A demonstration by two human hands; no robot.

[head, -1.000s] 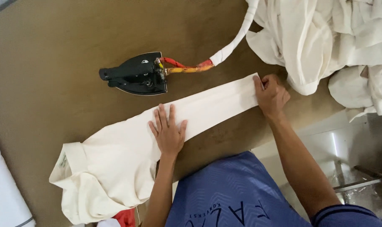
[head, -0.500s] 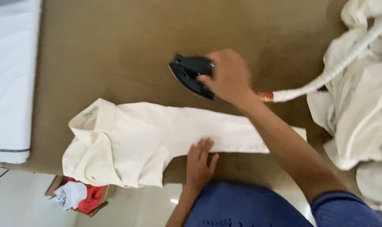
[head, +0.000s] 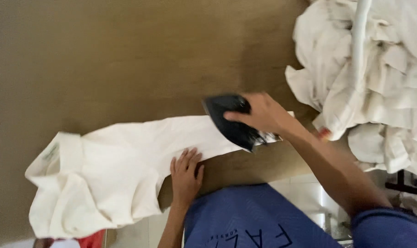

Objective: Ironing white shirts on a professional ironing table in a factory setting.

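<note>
Your hands are split up here: right hand point(head: 262, 115) is wrapped around the handle of the black iron point(head: 233, 121), which sits on the narrow end of the cream garment point(head: 126, 170), pointed tip facing left. Left hand point(head: 186, 173) lies flat with fingers spread, pressing the near edge of the cloth just left of the iron. The garment stretches across the brown worktop point(head: 103, 59), bunched up at its left end. Right arm reaches in from the lower right, elbow bent. A pile of white laundry point(head: 374, 87) sits at the right.
</note>
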